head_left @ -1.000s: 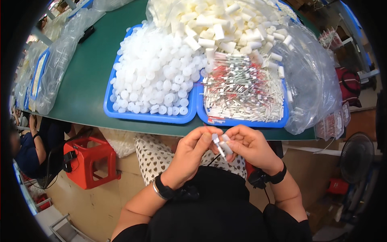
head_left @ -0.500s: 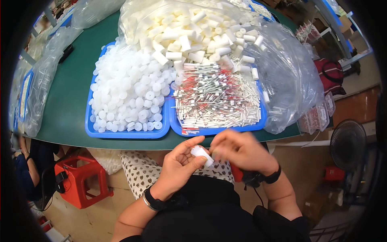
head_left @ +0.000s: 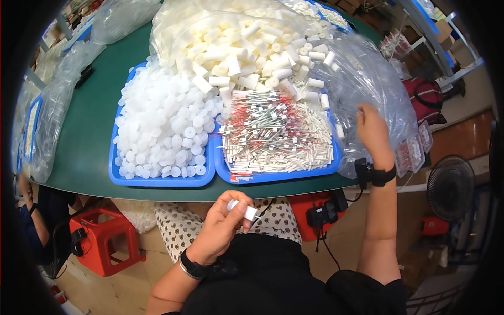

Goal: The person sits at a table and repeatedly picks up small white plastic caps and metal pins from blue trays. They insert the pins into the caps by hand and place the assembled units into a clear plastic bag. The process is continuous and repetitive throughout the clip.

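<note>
My right hand (head_left: 374,132) has left the white tube (head_left: 242,210), reaching open toward two o'clock over the clear bag (head_left: 367,79), while my left hand (head_left: 223,228) keeps its grip clamped on that tube.

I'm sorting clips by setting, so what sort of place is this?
Most likely a small-parts assembly workshop. A green worktable carries blue trays heaped with white plastic caps and thin sticks, beside bulk bags of white tubes. The left hand holds one small white piece.
</note>
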The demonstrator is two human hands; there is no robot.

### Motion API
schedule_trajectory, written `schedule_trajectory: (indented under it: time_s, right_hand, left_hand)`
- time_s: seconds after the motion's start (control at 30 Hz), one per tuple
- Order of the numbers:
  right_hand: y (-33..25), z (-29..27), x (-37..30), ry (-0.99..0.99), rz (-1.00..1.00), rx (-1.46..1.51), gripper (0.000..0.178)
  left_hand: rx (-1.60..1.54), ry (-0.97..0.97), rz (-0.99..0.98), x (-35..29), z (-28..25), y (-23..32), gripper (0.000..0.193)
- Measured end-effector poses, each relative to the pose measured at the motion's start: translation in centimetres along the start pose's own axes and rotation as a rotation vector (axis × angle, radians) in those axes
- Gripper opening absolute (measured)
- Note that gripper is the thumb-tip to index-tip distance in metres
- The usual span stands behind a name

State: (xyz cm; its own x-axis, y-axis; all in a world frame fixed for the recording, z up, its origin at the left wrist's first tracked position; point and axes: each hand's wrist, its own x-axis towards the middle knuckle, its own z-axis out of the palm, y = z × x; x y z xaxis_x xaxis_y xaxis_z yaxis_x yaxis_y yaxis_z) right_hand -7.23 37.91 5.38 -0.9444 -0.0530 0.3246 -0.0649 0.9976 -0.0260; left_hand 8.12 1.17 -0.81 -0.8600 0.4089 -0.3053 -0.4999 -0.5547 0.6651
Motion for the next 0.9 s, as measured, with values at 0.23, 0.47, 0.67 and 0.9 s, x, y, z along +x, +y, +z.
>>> schedule_trajectory:
  time_s: [0.23, 0.47, 0.67, 0.9]
  right_hand:
    - [2.9, -0.5, 0.0, -0.253, 0.241, -0.182, 0.042]
    - [-1.3, -5.6, -7.1, -0.194, -0.323, -0.138, 0.040]
    - [0.2, -7.0, -8.0, -0.196, -0.299, -0.143, 0.015]
    - [-1.0, -9.5, -4.5, 0.043, -0.282, -0.128, 0.008]
  left_hand:
    - [-0.037, 0.009, -0.047, 0.6, 0.4, 0.2, 0.018]
    - [-0.071, 0.042, -0.030, 0.7, -1.1, 0.1, 0.018]
    - [-0.028, -0.003, -0.008, 1.6, -0.2, 0.4, 0.022]
    - [0.137, -0.019, 0.030, 3.0, 0.6, 0.8, 0.040]
